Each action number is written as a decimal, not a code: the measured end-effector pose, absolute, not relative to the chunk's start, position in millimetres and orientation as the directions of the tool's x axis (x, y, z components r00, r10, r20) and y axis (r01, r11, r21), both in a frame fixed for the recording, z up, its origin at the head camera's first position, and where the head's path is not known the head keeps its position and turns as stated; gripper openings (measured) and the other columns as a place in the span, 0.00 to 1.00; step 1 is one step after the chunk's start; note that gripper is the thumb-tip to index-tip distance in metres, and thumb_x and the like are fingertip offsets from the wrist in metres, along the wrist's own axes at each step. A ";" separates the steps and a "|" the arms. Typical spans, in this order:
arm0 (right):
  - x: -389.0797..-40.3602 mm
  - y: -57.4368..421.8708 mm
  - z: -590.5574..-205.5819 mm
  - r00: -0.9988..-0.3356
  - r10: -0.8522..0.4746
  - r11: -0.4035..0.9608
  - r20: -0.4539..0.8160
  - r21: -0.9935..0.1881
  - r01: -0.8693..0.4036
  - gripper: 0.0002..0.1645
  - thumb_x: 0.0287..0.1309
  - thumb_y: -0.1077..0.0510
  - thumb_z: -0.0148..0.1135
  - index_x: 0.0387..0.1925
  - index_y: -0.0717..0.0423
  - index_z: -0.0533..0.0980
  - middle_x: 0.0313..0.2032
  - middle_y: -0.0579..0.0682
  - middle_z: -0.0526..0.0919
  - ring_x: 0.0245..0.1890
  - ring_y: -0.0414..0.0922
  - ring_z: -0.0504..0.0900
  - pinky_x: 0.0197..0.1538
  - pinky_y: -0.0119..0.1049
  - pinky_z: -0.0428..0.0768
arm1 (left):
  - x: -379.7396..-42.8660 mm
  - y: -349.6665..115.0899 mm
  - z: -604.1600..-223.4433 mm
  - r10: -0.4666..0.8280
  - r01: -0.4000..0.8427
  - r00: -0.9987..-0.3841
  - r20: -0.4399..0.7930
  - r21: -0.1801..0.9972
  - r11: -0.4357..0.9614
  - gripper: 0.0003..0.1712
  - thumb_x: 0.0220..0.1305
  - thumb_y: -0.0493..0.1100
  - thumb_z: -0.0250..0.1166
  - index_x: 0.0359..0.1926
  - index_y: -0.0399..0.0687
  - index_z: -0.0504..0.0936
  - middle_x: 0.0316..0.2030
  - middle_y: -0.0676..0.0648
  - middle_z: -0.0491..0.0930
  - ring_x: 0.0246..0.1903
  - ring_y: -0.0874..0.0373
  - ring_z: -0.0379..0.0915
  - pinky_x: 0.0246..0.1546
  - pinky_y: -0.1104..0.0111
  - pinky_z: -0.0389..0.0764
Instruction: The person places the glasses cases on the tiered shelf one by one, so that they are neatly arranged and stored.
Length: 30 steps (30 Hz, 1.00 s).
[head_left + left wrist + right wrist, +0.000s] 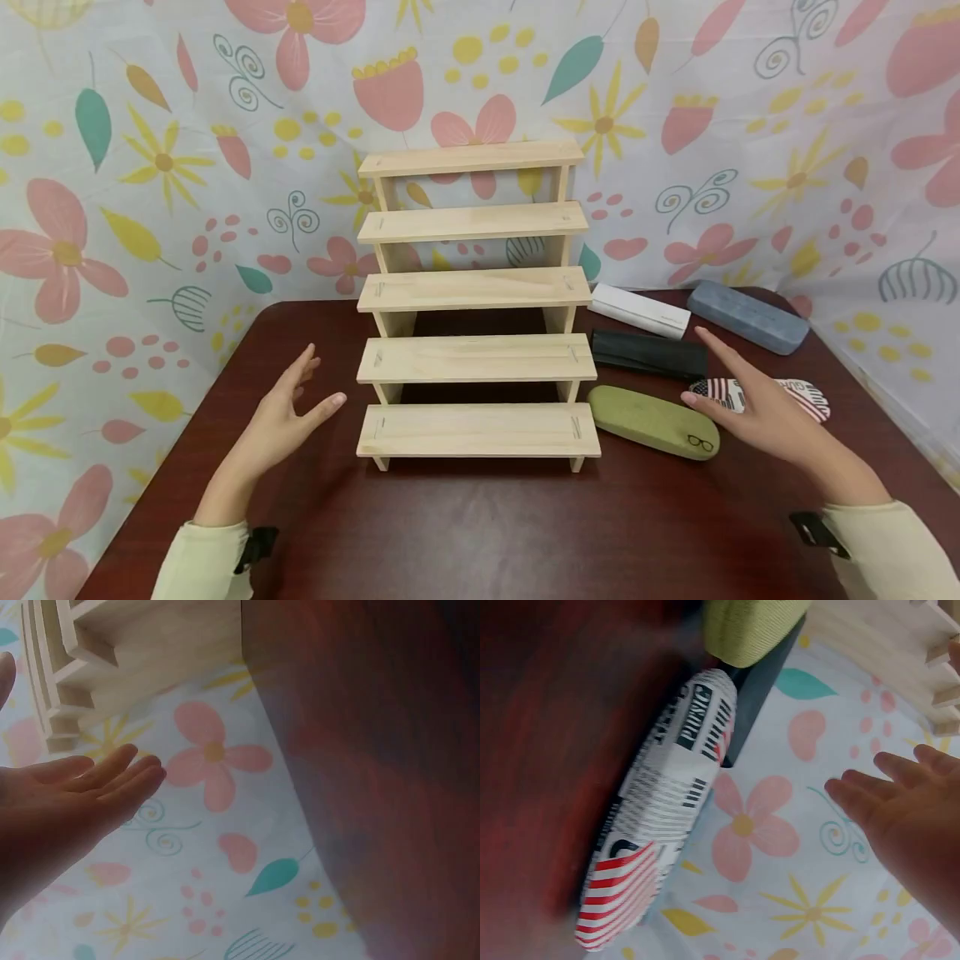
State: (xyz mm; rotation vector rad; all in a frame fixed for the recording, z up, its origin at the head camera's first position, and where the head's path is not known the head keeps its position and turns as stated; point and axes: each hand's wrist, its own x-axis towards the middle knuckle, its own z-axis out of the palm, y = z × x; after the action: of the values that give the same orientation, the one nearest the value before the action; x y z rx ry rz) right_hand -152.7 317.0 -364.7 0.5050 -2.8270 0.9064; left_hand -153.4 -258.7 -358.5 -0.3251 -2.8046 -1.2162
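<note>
My left hand (281, 417) hovers to the left of a stepped wooden rack (480, 362), fingers relaxed and thumb apart, with nothing in it. Over the right part of the table my right hand (761, 408) is held with fingers extended, also holding nothing. It partly covers a glasses case with stripes and lettering (656, 810). Close to that hand lie a green glasses case (652, 422) with a small glasses print and a black case (648, 354). Behind them are a white case (641, 311) and a grey-blue case (748, 317).
The rack has several tiers rising toward the back and stands mid-table. The dark red-brown table (480, 533) has rounded far corners. A flower-print cloth (187, 108) hangs behind and along the sides. Black straps (257, 548) circle the wrists by the pale sleeves.
</note>
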 end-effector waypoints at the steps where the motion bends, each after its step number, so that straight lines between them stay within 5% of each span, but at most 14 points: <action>1: -151.3 317.7 -366.0 -0.936 -0.277 0.757 0.218 -0.550 -0.353 0.56 0.58 0.52 0.68 0.76 0.35 0.41 0.72 0.62 0.52 0.62 0.72 0.61 0.48 0.68 0.67 | -153.2 -258.1 -360.1 0.170 0.215 -0.976 0.137 0.727 0.651 0.51 0.65 0.51 0.64 0.76 0.43 0.41 0.69 0.32 0.55 0.67 0.36 0.51 0.66 0.40 0.59; 3: -148.8 319.2 -369.5 -0.936 -0.284 0.742 0.207 -0.571 -0.351 0.56 0.58 0.53 0.67 0.76 0.34 0.41 0.72 0.61 0.51 0.64 0.69 0.60 0.57 0.62 0.68 | -152.5 -256.9 -362.3 0.174 0.202 -0.978 0.117 0.756 0.623 0.50 0.66 0.50 0.63 0.76 0.43 0.41 0.68 0.31 0.56 0.67 0.35 0.53 0.66 0.41 0.60; 6: -146.0 321.5 -375.7 -0.925 -0.312 0.703 0.215 -0.602 -0.377 0.56 0.58 0.57 0.67 0.76 0.35 0.41 0.72 0.60 0.52 0.70 0.50 0.56 0.66 0.31 0.64 | -151.0 -255.2 -364.8 0.179 0.179 -0.980 0.090 0.793 0.582 0.48 0.67 0.49 0.62 0.76 0.42 0.43 0.67 0.30 0.58 0.65 0.33 0.56 0.64 0.42 0.63; 9: -144.0 324.0 -382.2 -0.917 -0.326 0.662 0.230 -0.637 -0.396 0.56 0.57 0.60 0.68 0.76 0.37 0.44 0.71 0.59 0.55 0.67 0.27 0.53 0.55 0.06 0.55 | -149.1 -253.0 -366.1 0.182 0.154 -0.981 0.065 0.830 0.535 0.46 0.67 0.48 0.62 0.75 0.41 0.44 0.65 0.31 0.61 0.63 0.35 0.60 0.63 0.44 0.67; 12: -142.2 326.8 -387.2 -0.915 -0.333 0.621 0.229 -0.677 -0.395 0.55 0.56 0.62 0.68 0.75 0.39 0.46 0.71 0.55 0.56 0.63 0.18 0.53 0.56 0.07 0.59 | -147.6 -251.0 -367.6 0.183 0.125 -0.982 0.035 0.854 0.505 0.45 0.68 0.47 0.62 0.75 0.41 0.46 0.64 0.32 0.64 0.62 0.38 0.64 0.60 0.48 0.72; 24: -136.7 335.0 -395.2 -0.897 -0.413 0.557 0.160 -0.734 -0.387 0.54 0.58 0.63 0.66 0.76 0.44 0.44 0.68 0.30 0.56 0.62 0.19 0.57 0.53 0.09 0.64 | -150.0 -243.5 -382.2 0.270 -0.018 -0.957 -0.108 0.949 0.316 0.42 0.66 0.38 0.62 0.73 0.32 0.49 0.58 0.28 0.67 0.53 0.43 0.73 0.52 0.64 0.81; 30: -135.8 338.1 -399.7 -0.900 -0.417 0.556 0.126 -0.748 -0.362 0.54 0.59 0.61 0.66 0.76 0.44 0.44 0.69 0.35 0.58 0.61 0.18 0.57 0.52 0.10 0.66 | -152.0 -240.1 -386.5 0.275 -0.067 -0.949 -0.156 0.949 0.308 0.38 0.66 0.34 0.60 0.70 0.26 0.52 0.52 0.28 0.71 0.45 0.50 0.78 0.46 0.63 0.84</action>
State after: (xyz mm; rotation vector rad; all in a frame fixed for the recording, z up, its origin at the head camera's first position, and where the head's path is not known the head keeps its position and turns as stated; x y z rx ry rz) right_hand -135.8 338.1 -399.7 0.7091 -2.8286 1.3346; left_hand -152.0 -240.1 -386.5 -0.2267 -2.7613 -2.0302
